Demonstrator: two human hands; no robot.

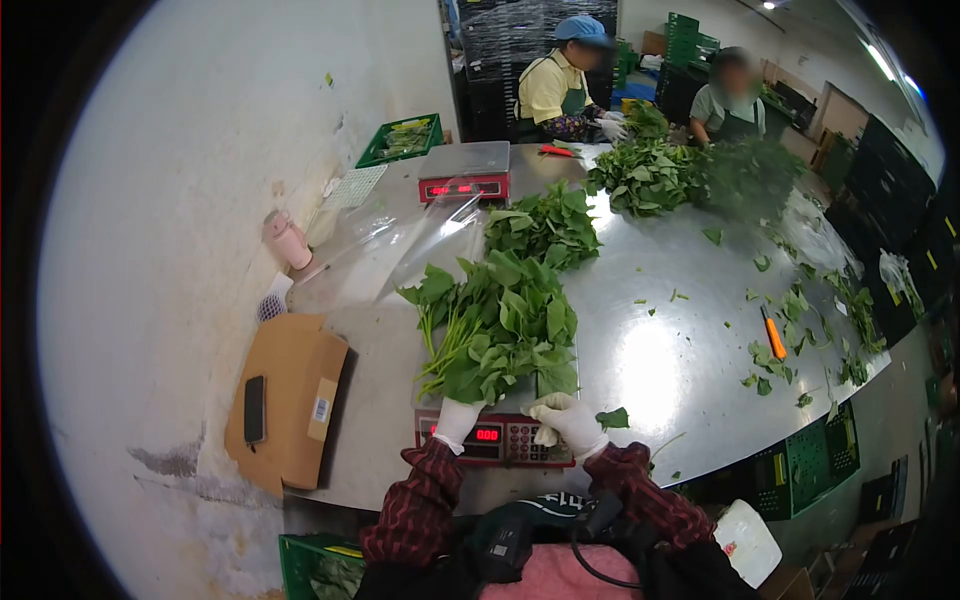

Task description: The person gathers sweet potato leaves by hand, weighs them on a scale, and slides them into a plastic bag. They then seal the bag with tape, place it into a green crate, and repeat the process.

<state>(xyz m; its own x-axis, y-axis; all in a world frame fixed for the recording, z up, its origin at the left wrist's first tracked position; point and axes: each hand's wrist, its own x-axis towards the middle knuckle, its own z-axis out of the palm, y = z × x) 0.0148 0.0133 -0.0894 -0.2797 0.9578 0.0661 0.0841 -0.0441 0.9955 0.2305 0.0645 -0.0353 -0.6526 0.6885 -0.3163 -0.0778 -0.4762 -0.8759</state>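
Both my hands are in white gloves at a red scale [490, 455] whose display reads 0.00. A large bunch of leafy greens [510, 320] lies on its plate, stems pointing left. My left hand [458, 422] is at the lower edge of the bunch, its fingers hidden under the leaves. Beside the keypad, my right hand [568, 422] has its fingers curled together over the scale's front right corner; whatever they may hold is too small to make out. A loose leaf [613, 418] lies just right of that hand.
Clear plastic bags [400, 235] and a second scale [465, 188] lie ahead. A cardboard box [290, 395] with a phone [255, 410] stands left. An orange-handled knife [773, 335] lies right. Two co-workers stand across the steel table [640, 300] near more greens [650, 175].
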